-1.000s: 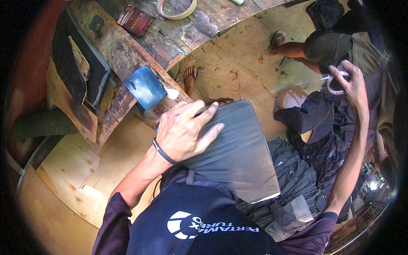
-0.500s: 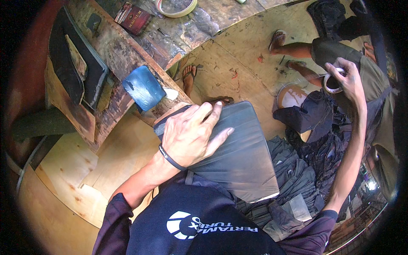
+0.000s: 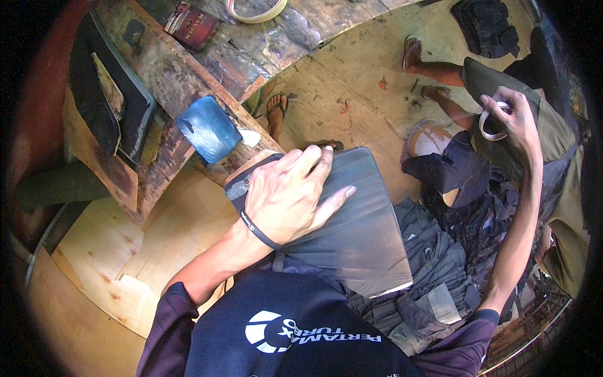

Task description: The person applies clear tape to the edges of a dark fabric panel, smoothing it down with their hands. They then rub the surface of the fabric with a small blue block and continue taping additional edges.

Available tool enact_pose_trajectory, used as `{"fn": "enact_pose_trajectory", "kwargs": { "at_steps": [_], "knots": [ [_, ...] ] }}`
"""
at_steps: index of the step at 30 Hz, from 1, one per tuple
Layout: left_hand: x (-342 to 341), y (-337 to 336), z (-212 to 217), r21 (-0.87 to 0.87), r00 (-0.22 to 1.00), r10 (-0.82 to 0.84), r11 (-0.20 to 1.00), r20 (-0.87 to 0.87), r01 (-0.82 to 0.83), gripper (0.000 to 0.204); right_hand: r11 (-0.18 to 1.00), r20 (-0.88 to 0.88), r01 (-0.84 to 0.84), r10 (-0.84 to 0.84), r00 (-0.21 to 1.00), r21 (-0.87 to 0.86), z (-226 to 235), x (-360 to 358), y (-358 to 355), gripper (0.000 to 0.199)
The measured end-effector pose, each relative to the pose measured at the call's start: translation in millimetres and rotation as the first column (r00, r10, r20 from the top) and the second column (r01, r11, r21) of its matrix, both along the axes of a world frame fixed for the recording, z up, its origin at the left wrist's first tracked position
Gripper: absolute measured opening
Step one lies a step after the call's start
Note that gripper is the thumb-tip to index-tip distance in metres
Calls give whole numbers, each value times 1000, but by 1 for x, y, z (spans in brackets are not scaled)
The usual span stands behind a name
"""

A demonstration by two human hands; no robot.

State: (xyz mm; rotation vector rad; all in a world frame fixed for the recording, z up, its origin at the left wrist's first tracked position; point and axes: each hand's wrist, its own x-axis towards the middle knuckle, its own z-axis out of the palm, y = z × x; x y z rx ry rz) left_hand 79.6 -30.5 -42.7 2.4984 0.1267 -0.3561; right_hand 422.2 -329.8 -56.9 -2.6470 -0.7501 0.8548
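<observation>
In the head view, the left grip (image 3: 286, 198) lies over the upper left part of a dark grey panel (image 3: 358, 220). Its fingers are bent toward the upper edge and its thumb is spread along the surface. The hand probably rests there so that the panel does not turn; whether the fingers also hook around the edge, one cannot tell. The panel is slanted in front of the body, its left end near the end of the wooden desk (image 3: 160, 69), which may give it some support.

The right grip (image 3: 516, 119) is closed on a small roll of tape (image 3: 482, 127), well apart from the panel. A faint line seems to run from this roll toward the panel; if it is tape, the stretched arm perhaps holds it tight and away from the dark cloths (image 3: 433, 245).

On the desk, a blue piece (image 3: 209, 129) lies near the panel, maybe for easy reach, while a larger tape ring (image 3: 256, 20) lies farther off.
</observation>
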Motion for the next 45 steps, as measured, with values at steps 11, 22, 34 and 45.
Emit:
{"fn": "enact_pose_trajectory", "kwargs": {
  "at_steps": [11, 22, 34, 45],
  "knots": [
    [8, -2, -8, -56, 998, -6, 998, 58, 9, 59, 997, 16, 40, -39, 999, -58, 11, -7, -13, 41],
    [16, -6, -19, -108, 982, 13, 994, 186, 7, 58, 984, -109, 119, -134, 985, -134, 22, -30, -44, 43],
    [31, 12, -36, -142, 951, -156, 970, 267, 199, 55, 945, -197, 306, -323, 926, -112, 25, -98, -84, 41],
    [43, 21, -33, -122, 933, -280, 942, 225, 313, 52, 855, -215, 501, -519, 827, -135, 39, -208, -102, 36]
  ]
}}
